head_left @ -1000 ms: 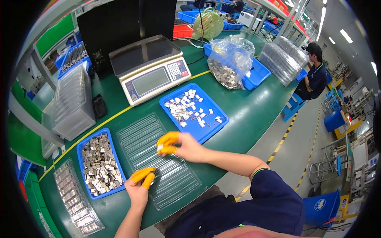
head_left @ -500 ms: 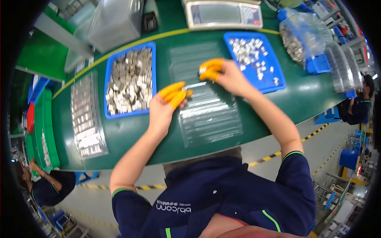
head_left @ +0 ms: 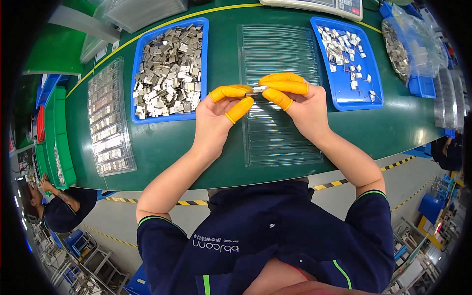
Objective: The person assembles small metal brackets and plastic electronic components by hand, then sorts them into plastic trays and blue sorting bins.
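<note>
My left hand and my right hand meet over a clear ribbed plastic tray, with yellow finger covers on the thumbs and some fingers. The left fingertips pinch a small metal connector shell, partly hidden. My right thumb and finger close on a small white-and-silver connector piece, touching or nearly touching the shell. Left of the hands, a blue tray is heaped with metal shells. Another blue tray on the right holds loose small white pieces.
A clear tray filled with rows of metal pieces lies at the left. Green bins stand beyond it. A scale, a plastic bag and stacked clear trays are at the back and right. Another person sits at far left.
My hands, apart before, have come together so their pieces meet. The whole view has shifted, with the trays now appearing higher up.
</note>
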`<action>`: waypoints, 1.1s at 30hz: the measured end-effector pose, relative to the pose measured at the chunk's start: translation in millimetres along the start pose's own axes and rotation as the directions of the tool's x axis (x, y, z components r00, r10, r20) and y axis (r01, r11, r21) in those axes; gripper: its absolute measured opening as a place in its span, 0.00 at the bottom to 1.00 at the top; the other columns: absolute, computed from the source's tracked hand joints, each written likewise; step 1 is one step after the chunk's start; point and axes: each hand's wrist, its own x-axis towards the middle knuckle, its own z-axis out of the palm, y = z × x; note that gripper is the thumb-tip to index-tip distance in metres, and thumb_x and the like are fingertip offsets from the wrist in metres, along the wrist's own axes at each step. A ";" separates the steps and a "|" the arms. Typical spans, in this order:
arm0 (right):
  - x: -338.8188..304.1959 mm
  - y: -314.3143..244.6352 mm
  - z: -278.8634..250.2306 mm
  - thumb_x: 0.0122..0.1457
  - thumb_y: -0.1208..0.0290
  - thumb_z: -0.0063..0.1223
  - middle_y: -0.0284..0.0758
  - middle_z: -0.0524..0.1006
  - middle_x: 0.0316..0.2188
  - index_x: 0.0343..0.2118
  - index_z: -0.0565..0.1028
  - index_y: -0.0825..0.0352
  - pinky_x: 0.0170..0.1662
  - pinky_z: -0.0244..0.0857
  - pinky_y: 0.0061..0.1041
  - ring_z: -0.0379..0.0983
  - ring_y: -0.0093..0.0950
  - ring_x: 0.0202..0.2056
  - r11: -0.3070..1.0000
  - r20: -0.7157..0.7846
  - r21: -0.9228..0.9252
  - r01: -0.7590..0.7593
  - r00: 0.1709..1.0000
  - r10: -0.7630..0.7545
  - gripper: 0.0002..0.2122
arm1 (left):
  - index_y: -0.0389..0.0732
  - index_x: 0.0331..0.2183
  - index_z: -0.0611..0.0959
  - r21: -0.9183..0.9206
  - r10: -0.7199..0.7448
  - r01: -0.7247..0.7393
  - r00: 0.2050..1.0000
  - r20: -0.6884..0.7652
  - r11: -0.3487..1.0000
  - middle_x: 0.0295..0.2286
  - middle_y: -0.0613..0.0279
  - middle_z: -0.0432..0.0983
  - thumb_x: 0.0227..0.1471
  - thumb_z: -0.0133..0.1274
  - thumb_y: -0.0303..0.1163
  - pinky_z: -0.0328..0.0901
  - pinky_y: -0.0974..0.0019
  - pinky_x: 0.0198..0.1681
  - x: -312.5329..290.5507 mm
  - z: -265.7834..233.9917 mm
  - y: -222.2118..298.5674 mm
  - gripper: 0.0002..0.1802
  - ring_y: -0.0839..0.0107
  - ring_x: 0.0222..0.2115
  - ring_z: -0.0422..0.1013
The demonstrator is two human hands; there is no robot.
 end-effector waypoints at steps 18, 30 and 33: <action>-18.8 1.4 8.8 0.57 0.76 0.47 0.35 0.75 0.35 0.43 0.69 0.70 0.37 0.67 0.18 0.73 0.21 0.36 0.864 0.154 0.410 -0.291 0.956 0.249 0.11 | 0.34 0.34 0.75 -0.084 -0.094 0.087 0.992 -0.082 0.993 0.33 0.59 0.74 0.42 0.54 0.16 0.63 0.71 0.42 -9.3 -5.3 -2.8 0.12 0.72 0.35 0.71; -14.0 1.3 4.3 0.51 0.80 0.52 0.41 0.75 0.38 0.33 0.68 0.70 0.42 0.68 0.23 0.75 0.26 0.37 0.992 0.112 0.113 -0.053 0.993 0.041 0.07 | 0.34 0.34 0.76 0.064 0.030 -0.023 0.993 -0.114 0.998 0.33 0.60 0.74 0.42 0.55 0.18 0.64 0.73 0.42 -10.4 2.6 4.6 0.12 0.73 0.35 0.71; -13.1 3.6 4.7 0.52 0.77 0.52 0.36 0.76 0.33 0.33 0.71 0.70 0.39 0.67 0.19 0.73 0.21 0.34 0.994 0.091 0.107 -0.008 0.996 -0.001 0.06 | 0.31 0.34 0.75 0.030 0.013 -0.010 0.996 -0.089 0.999 0.33 0.58 0.74 0.41 0.55 0.15 0.65 0.72 0.43 -9.6 2.3 6.1 0.13 0.72 0.35 0.72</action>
